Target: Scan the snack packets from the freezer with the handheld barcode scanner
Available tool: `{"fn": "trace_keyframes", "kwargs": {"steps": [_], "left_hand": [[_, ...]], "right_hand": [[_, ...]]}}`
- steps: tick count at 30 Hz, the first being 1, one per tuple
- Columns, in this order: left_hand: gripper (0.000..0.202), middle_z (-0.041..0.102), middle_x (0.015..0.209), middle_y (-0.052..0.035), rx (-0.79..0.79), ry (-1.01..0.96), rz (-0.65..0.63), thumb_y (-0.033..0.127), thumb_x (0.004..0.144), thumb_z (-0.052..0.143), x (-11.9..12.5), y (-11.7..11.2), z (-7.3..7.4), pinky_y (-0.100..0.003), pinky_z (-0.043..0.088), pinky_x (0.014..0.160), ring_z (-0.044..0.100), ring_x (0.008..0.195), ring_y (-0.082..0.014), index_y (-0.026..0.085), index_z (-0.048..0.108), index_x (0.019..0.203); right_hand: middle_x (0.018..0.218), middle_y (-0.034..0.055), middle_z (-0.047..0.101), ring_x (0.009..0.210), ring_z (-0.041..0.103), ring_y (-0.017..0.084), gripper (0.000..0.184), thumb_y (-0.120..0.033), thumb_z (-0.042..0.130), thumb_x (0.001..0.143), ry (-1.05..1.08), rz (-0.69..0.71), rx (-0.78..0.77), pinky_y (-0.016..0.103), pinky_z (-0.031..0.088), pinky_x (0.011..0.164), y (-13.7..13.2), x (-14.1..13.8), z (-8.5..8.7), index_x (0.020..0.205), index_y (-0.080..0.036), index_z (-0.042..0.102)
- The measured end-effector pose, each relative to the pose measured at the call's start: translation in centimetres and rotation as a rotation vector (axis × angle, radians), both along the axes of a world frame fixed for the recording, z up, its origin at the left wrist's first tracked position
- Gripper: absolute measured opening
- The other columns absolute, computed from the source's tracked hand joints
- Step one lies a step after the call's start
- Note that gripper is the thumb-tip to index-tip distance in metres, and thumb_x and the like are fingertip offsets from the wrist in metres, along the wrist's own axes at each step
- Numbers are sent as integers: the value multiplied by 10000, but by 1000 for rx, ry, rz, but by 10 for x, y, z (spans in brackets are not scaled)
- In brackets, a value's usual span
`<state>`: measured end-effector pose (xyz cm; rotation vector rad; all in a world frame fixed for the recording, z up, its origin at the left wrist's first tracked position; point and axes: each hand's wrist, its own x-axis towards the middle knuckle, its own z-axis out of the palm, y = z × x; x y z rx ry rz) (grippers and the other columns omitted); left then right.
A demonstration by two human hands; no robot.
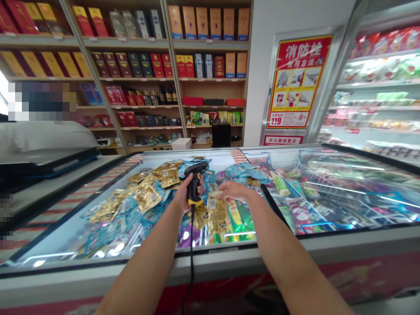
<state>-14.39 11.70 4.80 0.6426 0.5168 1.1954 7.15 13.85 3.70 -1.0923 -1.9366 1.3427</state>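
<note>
My left hand (183,193) is wrapped round the handle of a black and yellow barcode scanner (194,188), whose cable hangs down over the freezer's front edge. Pinched at its top edge by my right hand (234,191) is a gold foil packet (217,214), a pale label facing up near the fingers. The packet is just right of the scanner. Left of the scanner, gold packets (147,197) and blue packets (123,223) lie heaped on the glass lid. Another pile of blue packets (244,171) lies beyond my right hand.
The chest freezer (223,257) spans the foreground, with bagged goods (302,214) showing through its glass at right. Shelves of boxed bottles (138,65) line the back wall. A red fire-hydrant poster (299,83) hangs beside a lit cooler (377,96). A person (46,135) stands at far left.
</note>
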Motion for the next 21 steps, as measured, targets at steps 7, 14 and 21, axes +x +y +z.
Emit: {"fn": "trace_keyframes", "kwargs": {"steps": [7, 14, 21], "left_hand": [[280, 581, 727, -53, -11, -6, -20, 330, 927, 489, -2, 4, -2, -174, 465, 434, 517, 510, -84, 88, 607, 1003], [315, 590, 721, -45, 3, 99, -29, 401, 909, 521, -1, 5, -6, -166, 435, 400, 523, 491, -84, 109, 622, 973], [376, 620, 729, -56, 1, 180, 15, 464, 893, 535, 2, 4, -7, -160, 416, 362, 528, 476, -83, 113, 645, 971]], "right_hand": [[621, -46, 596, 466, 555, 107, 178, -252, 621, 731, 720, -723, -57, 234, 485, 494, 26, -7, -10, 885, -203, 549], [903, 27, 704, 715, 684, 153, 247, -141, 568, 729, 758, -709, -157, 307, 567, 690, 25, -26, -28, 965, -213, 572], [916, 38, 718, 719, 706, 174, 288, -201, 598, 746, 735, -589, -128, 307, 571, 664, 31, -28, -37, 1033, -218, 613]]}}
